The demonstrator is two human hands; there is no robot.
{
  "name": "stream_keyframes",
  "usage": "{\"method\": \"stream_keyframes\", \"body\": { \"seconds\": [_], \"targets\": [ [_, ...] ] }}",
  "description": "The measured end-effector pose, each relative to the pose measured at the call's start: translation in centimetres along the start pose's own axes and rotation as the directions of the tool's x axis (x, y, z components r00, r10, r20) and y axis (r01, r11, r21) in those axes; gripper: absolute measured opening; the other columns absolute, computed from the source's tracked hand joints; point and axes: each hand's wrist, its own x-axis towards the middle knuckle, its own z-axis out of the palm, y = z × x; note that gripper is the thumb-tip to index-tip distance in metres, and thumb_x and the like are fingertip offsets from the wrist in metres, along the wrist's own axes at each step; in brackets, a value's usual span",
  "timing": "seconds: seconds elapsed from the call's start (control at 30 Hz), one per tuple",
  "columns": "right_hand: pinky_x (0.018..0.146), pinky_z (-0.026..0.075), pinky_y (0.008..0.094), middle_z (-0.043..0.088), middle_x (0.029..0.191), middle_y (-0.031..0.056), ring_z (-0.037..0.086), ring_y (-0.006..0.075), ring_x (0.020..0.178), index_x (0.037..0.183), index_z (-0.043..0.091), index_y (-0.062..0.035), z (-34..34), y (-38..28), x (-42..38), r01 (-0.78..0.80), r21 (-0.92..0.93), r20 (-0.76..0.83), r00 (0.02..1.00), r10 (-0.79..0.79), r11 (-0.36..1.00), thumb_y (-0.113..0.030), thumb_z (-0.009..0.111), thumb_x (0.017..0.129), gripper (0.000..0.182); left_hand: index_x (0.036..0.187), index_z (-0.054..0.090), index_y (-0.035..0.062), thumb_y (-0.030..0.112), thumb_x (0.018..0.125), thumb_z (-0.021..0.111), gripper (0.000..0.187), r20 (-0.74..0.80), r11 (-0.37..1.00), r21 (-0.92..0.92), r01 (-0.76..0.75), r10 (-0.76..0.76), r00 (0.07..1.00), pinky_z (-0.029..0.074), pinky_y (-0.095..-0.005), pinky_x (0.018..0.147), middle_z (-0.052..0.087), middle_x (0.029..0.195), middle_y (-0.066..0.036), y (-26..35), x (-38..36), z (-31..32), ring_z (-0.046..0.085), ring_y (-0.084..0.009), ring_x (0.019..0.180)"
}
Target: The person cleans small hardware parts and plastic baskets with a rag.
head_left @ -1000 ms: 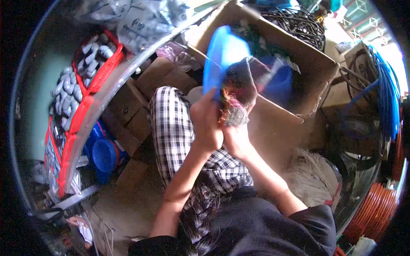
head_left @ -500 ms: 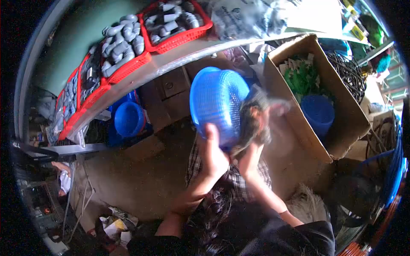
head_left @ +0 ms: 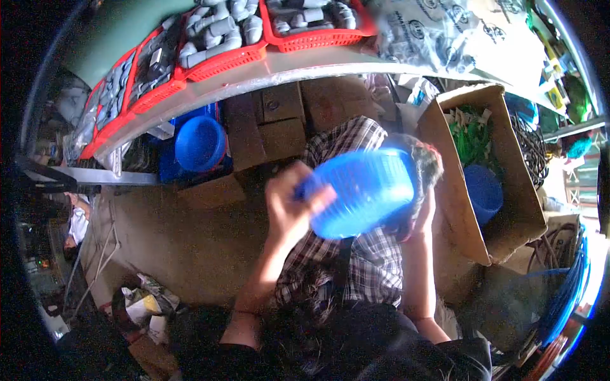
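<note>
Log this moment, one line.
left hand: grips blue basket | right hand: holds rag beside basket | basket: tilted, above plaid lap | motion: blurred

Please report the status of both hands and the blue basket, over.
Left hand on blue basket. Right hand holding grey cloth at its side. Cardboard box close by, right.

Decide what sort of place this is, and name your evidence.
Probably a storeroom or hardware shop: red baskets of grey pipe fittings, a cardboard box and coiled blue hose or cable.

The basket (head_left: 365, 193) is blue, the trousers (head_left: 375, 260) plaid.
</note>
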Motion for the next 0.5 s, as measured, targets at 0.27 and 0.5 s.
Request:
{"method": "stream_keyframes", "body": {
  "seconds": [0.27, 0.5],
  "targets": [
    [0.072, 0.046, 0.0368, 0.059, 0.087, 0.0172, 0.058, 0.0347, 0.076, 0.091, 0.057, -0.0003, 9.4, -4.3, -6.0, 0.881, -0.443, 0.850, 0.472, -0.235, 0.167, -0.029, 0.062, 0.069, 0.037, 0.136, 0.018, 0.0112, 0.040, 0.080, 0.057, 0.074, 0.149, 0.583, -0.631, 0.512, -0.556, 0.817, 0.037, -0.0376, 0.092, 0.037, 0.127, -0.011, -1.3, -3.5, -1.8, 0.039, -0.0214, 0.114],
    [0.073, 0.043, 0.0458, 0.057, 0.088, 0.0252, 0.054, 0.0420, 0.078, 0.110, 0.044, 0.0009, 11.5, 0.2, -3.2, 0.310, -0.887, 0.275, 0.950, -0.147, 0.343, -0.008, 0.059, 0.071, 0.043, 0.132, 0.026, -0.0007, 0.027, 0.090, 0.043, 0.053, 0.110, 0.854, -0.205, 0.478, -0.465, 0.878, 0.018, -0.0364, 0.104, 0.031, 0.134, -0.018, -1.0, -6.1, 1.7, 0.026, -0.0250, 0.126]
  ]
}}
